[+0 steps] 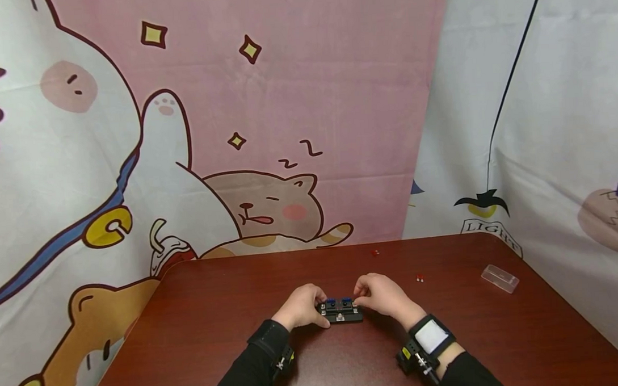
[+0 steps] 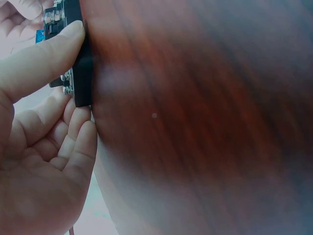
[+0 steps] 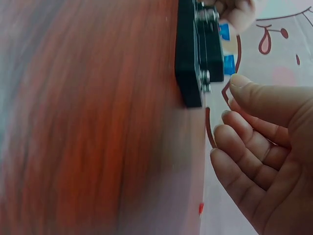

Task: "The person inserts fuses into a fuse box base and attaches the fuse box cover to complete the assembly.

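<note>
A black block-shaped module (image 1: 340,311) with metal screw terminals and two blue parts (image 3: 229,64) on top lies on the table. My left hand (image 1: 304,308) holds its left end. In the left wrist view the thumb (image 2: 72,36) presses the module's near side, and the other fingers curl at its end. My right hand (image 1: 386,295) is at the module's right end. Its thumb (image 3: 244,85) is close to a blue part in the right wrist view, and the fingers are loosely bent. I see nothing held between them; whether the thumb touches the module is unclear.
Small red pieces lie on the brown table (image 1: 215,298): one cluster (image 1: 375,252) near the back edge, another (image 1: 420,278) to the right of the right hand. A transparent plastic box (image 1: 500,278) is farther right. A printed cloth (image 1: 306,102) hangs behind the table.
</note>
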Demonstrator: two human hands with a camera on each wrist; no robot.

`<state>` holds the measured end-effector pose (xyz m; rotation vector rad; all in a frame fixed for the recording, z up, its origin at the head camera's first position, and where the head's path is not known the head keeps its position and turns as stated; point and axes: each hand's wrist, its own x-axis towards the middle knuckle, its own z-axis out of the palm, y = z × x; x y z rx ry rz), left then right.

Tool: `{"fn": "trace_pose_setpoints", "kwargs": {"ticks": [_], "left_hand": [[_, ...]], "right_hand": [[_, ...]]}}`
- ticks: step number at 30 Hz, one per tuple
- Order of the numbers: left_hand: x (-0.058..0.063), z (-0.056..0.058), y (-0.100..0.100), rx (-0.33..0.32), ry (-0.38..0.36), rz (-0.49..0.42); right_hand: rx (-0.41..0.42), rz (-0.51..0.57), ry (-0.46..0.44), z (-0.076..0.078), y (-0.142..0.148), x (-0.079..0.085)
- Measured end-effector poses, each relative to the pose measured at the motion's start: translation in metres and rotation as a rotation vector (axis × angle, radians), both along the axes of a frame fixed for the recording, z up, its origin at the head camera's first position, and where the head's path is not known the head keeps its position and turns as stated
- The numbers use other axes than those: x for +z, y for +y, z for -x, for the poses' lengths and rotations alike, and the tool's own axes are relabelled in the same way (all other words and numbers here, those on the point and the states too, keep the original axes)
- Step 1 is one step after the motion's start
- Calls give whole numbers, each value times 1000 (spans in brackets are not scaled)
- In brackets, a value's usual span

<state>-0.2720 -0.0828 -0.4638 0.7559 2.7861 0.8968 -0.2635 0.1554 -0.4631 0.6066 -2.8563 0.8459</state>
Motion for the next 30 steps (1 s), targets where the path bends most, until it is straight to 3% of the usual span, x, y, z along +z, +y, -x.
{"fn": "trace_pose_setpoints", "kwargs": {"ticks": [17,30], "left_hand": [[-2,-1,0,2,2,8],[-2,2,-1,9,-7,4]], "right_hand": [[-163,0,-79,4,47,0],[-208,-13,-42,9,75,3]]}}
